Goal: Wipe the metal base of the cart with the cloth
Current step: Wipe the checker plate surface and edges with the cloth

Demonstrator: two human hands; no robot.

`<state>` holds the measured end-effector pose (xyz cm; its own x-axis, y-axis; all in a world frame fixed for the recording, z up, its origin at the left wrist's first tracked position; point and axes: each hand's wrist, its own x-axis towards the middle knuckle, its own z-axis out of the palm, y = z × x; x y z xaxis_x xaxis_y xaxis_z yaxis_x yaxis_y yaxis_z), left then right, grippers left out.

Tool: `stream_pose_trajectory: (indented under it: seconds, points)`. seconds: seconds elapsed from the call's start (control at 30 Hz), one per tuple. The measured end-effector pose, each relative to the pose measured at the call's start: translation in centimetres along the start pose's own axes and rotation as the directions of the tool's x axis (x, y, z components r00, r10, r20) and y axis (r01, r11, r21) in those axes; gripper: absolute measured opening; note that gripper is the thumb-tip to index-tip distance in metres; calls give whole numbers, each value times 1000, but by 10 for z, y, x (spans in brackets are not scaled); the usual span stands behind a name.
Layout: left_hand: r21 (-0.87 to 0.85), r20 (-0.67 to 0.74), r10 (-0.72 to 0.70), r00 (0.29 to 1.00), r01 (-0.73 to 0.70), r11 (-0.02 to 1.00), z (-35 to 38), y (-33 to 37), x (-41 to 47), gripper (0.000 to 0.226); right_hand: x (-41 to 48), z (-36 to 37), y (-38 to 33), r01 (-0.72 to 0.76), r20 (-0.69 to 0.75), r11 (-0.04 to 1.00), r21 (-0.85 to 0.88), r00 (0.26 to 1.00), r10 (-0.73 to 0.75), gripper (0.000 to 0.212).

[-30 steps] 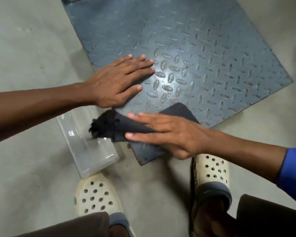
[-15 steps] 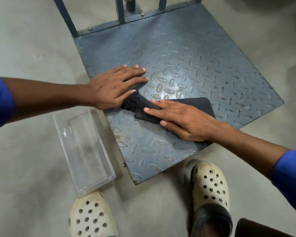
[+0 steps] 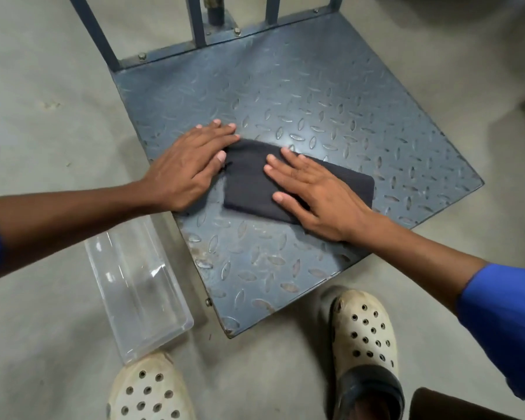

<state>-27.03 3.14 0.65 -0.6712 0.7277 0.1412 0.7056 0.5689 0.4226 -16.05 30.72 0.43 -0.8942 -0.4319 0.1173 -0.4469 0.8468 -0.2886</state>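
Dark folded cloth (image 3: 249,180) lies flat on the cart's metal base (image 3: 315,95). The right hand (image 3: 319,195) presses on it, grip apart. The left hand (image 3: 185,165) rests flat at the cloth's edge, grip also apart. Wiping appears under way; the next stroke probably calls for steady downward pressure. The grey floor (image 3: 43,147) carries a clear plastic tray (image 3: 137,286) beside the base.

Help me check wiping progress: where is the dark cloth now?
In the head view, the dark cloth lies flat near the middle of the metal base, pressed by the right hand, with the left hand at its left edge.
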Motion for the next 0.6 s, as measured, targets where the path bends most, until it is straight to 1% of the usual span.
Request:
stream_pose_trajectory:
  seconds: [0.07, 0.13, 0.17, 0.2, 0.27, 0.33, 0.37, 0.43, 0.47, 0.53, 0.6]
  points:
    - [15, -27, -80, 996, 80, 997, 5, 7, 3, 60, 9, 4, 2, -182, -55, 983, 4, 982, 182, 62]
    - [64, -28, -131, 991, 132, 989, 12, 16, 11, 65, 19, 7, 3, -291, -88, 956, 24, 952, 292, 64]
    - [84, -20, -157, 987, 158, 984, 15, 19, 16, 68, 25, 7, 4, -301, -108, 954, 12, 948, 301, 64]
    - [94, -12, -181, 983, 181, 979, 16, 22, 23, 70, 29, 5, 6, -279, -135, 960, -18, 952, 274, 62]
    - [89, 6, -210, 978, 209, 974, 19, 24, 39, 74, 34, 0, 16, -136, -167, 986, -98, 979, 118, 56]
    - [83, 9, -223, 975, 221, 972, 20, 23, 57, 72, 36, -4, 28, 17, -127, 991, -131, 991, -34, 55]
    - [78, -5, -230, 973, 230, 970, 21, 22, 67, 67, 38, -5, 32, 43, -86, 991, -129, 995, -55, 58]
    - [65, -55, -253, 966, 257, 964, 24, 22, 85, 57, 41, -4, 36, 9, -22, 993, -114, 1000, -12, 66]
    - [58, -82, -268, 960, 273, 960, 26, 23, 92, 54, 44, -3, 38, -27, -20, 994, -109, 1000, 25, 70]
    - [33, -122, -307, 944, 313, 949, 30, 25, 106, 51, 54, -1, 40, -111, -52, 989, -102, 993, 106, 75]
    - [-20, -142, -357, 923, 358, 933, 32, 30, 120, 49, 67, -1, 47, -216, -108, 972, -89, 972, 206, 74]
